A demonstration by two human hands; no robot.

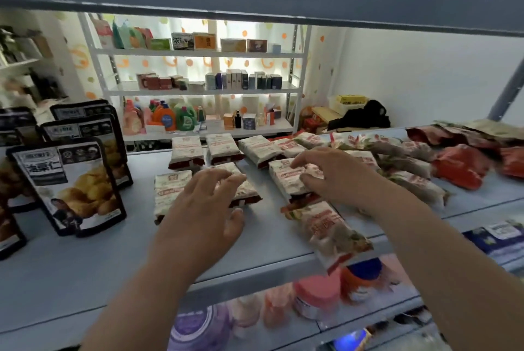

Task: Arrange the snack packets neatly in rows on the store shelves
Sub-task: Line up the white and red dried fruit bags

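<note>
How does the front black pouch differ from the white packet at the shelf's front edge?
The black pouch stands on its base; the white packet lies flat. The black pouch sits wholly on the shelf; the white packet sticks out over its front edge. The black pouch is dark with a food picture; the white packet is pale with red print. Both are on the same shelf.

A shop. Snack packets [187,149] cover the grey shelf [71,279]. Behind it, a white rack [198,53] holds boxed goods [243,80].
</note>
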